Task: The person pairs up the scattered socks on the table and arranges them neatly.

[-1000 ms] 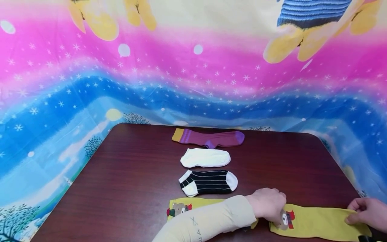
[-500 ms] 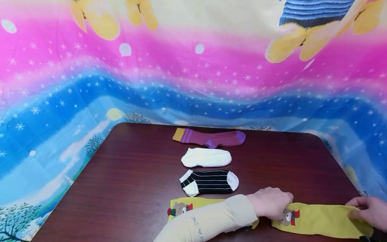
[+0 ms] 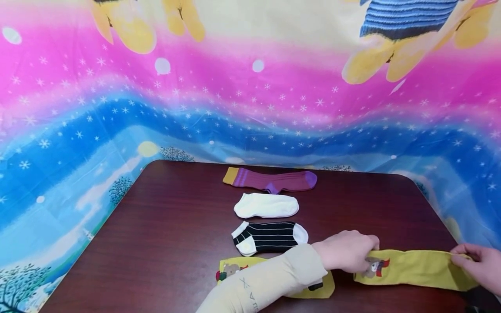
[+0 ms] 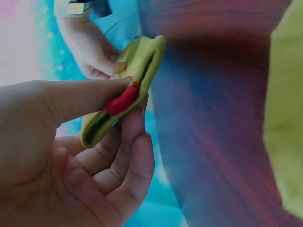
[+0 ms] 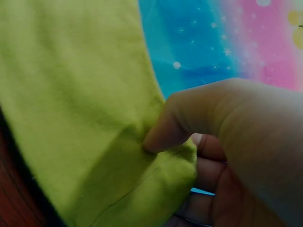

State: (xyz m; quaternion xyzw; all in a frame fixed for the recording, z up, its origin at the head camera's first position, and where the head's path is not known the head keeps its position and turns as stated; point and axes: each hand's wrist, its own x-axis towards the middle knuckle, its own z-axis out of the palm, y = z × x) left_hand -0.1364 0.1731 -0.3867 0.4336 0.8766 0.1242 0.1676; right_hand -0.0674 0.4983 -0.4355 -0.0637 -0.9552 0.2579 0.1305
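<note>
A yellow-green sock [image 3: 419, 269] with a bear picture is stretched between both hands at the table's right front. My left hand [image 3: 346, 250] pinches its cuff end; in the left wrist view, the thumb presses on the folded cuff [image 4: 122, 99] beside a red patch, with fingers beneath. At the other end, my right hand [image 3: 479, 265] grips the toe part between thumb and fingers, seen closely in the right wrist view, where the sock [image 5: 90, 94] hangs creased. A matching yellow-green sock [image 3: 313, 291] lies on the table, partly hidden under the left sleeve [image 3: 270, 278].
On the dark wooden table [image 3: 156, 243], a black striped sock [image 3: 274, 237], a white sock [image 3: 266, 205] and a purple sock with a yellow cuff [image 3: 274, 180] lie in a column toward the back. A printed cloth [image 3: 235, 100] hangs behind the table.
Both hands have lifted the yellow-green sock upward, and its lower edge has come up from the front of the table. The other socks stay put.
</note>
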